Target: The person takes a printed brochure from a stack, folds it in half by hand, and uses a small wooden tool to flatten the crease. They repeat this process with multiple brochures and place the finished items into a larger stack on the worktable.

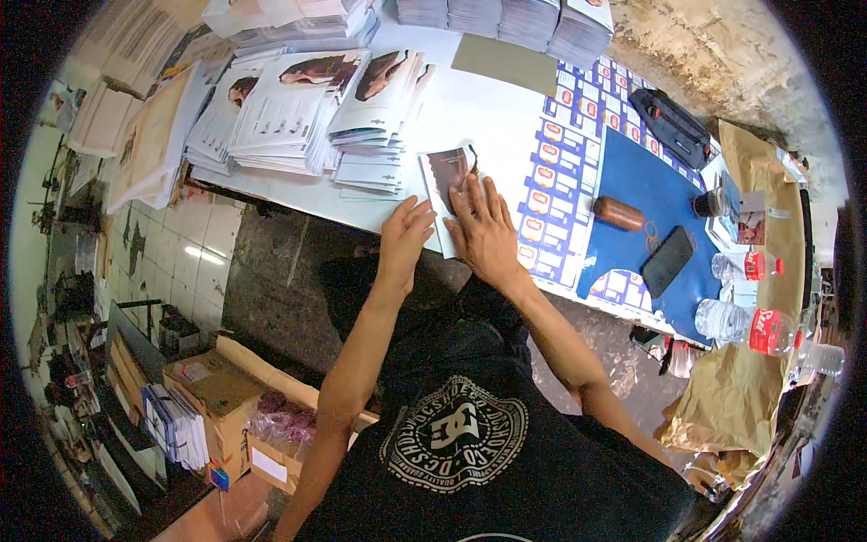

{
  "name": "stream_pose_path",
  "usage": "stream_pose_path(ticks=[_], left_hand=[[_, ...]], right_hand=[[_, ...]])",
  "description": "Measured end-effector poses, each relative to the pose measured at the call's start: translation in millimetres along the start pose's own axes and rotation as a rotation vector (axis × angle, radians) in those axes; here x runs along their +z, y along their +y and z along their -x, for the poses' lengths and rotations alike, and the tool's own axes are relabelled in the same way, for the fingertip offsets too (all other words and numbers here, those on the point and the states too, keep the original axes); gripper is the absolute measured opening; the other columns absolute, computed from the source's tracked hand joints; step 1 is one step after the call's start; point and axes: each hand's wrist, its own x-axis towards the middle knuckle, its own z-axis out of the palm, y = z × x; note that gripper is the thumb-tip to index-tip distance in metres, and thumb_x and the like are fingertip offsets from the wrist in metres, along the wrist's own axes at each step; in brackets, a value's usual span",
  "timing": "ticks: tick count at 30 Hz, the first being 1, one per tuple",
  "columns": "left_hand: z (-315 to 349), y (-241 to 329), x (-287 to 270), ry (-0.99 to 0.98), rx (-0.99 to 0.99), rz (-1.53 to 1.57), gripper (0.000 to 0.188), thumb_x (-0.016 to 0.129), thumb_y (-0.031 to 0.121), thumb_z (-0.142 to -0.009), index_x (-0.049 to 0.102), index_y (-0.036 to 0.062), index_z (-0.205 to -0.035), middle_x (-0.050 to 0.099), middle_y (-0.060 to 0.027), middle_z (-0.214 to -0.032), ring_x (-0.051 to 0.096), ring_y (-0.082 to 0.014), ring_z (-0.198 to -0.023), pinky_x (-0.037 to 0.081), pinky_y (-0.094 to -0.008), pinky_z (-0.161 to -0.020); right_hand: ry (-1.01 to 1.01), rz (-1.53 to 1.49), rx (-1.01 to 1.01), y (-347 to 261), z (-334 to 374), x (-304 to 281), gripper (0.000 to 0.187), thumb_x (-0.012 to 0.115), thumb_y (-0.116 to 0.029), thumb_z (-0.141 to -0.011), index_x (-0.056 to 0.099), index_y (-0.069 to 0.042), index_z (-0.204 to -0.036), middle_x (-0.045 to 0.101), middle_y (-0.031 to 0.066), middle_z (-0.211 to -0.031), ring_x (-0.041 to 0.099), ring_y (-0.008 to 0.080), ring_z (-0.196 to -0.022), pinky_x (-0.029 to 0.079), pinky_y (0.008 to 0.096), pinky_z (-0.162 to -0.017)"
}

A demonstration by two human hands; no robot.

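Note:
A folded leaflet (449, 168) with a brown printed picture lies on the white table (488, 117), close to its front edge. My right hand (488, 230) rests flat over the leaflet's right part, fingers stretched out, hiding some of it. My left hand (405, 237) hovers at the table edge just left of the leaflet. Its fingers are loosely bent, and I see nothing in them. Beyond that hand stand piles of similar leaflets: a near pile (368, 135), a wider pile (284, 122) and another pile (212, 126) farther left.
On the right, a blue mat (623, 181) carries a phone (668, 260), a brown cylindrical case (619, 214) and a dark cup (710, 202). Plastic bottles (750, 325) and brown paper (736, 397) lie beyond. More stacks (501, 23) line the back. A cardboard box (217, 388) stands lower left.

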Motion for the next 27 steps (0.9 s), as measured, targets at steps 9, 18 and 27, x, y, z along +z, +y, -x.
stream_pose_path(ticks=[9,18,27], left_hand=[[-13.5,-16.6,-6.5,-0.041,0.618,-0.771,0.045,0.061,0.015,-0.097,0.052,-0.0031,-0.138,0.057,-0.0178,-0.139,0.055,-0.0305,-0.129,0.043,-0.0435,-0.110],[-23.3,-33.6,-14.5,-0.145,0.907,-1.279,0.031,0.056,0.006,-0.094,0.062,-0.0003,-0.124,0.060,-0.0118,-0.135,0.053,-0.0288,-0.131,0.041,-0.0440,-0.107],[-26.2,-34.6,-12.7,-0.107,0.945,-1.268,0.032,0.054,0.004,-0.093,0.063,-0.0002,-0.123,0.060,-0.0116,-0.135,0.054,-0.0280,-0.131,0.040,-0.0429,-0.107]], right_hand=[[0.011,0.009,0.007,-0.8,1.4,4.1,0.048,0.058,-0.034,-0.098,0.057,-0.012,-0.141,0.041,0.0201,-0.156,0.035,0.0432,-0.145,0.036,0.0557,-0.114],[-0.081,-0.380,0.091,14.2,-6.3,-28.6,0.059,0.069,-0.019,-0.089,0.051,-0.006,-0.144,0.040,0.0252,-0.154,0.039,0.0436,-0.142,0.036,0.0502,-0.115],[0.277,0.404,0.485,164.2,46.0,-110.7,0.049,0.079,-0.040,-0.082,0.068,-0.006,-0.115,0.058,0.0212,-0.128,0.053,0.0410,-0.119,0.040,0.0477,-0.100]])
